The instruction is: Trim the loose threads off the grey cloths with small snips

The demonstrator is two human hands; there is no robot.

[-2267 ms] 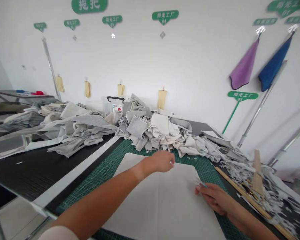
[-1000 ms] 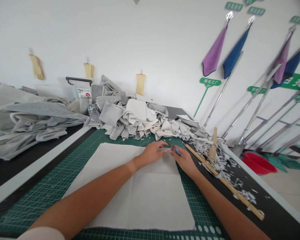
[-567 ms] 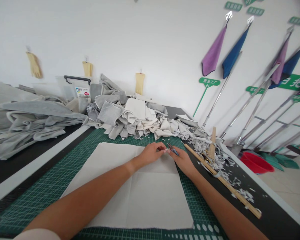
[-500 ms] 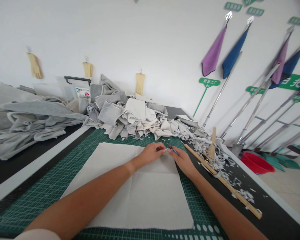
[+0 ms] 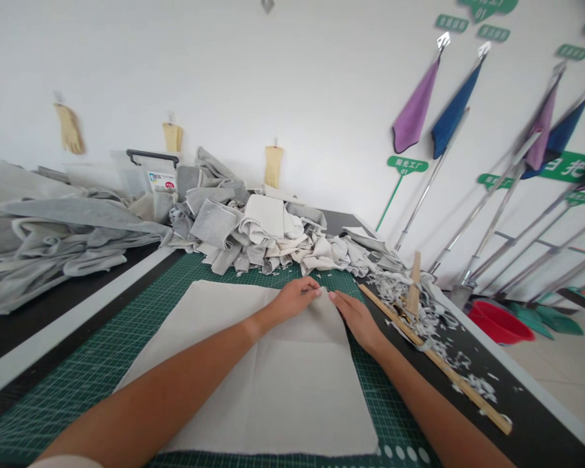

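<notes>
A square of off-white cloth lies flat on the green cutting mat, with faint crease lines across it. My left hand is closed in a pinch on the cloth's far edge, right of its middle. Just to the right, my right hand is closed, fingertips at the same edge near the far right corner. Only a small glint of the thread snips shows between the two hands; my right fingers hide the rest.
Behind the mat lies a heap of grey and white cloths, with larger grey fabric at left. To the right are a wooden strip, a pile of scraps and, beyond the table, a red basin. A clear box stands behind.
The thread snips, plainly seen in my right hand before, are now mostly hidden behind its fingers. That hand has turned slightly, fingers closer to the cloth edge. My left hand barely moved.
</notes>
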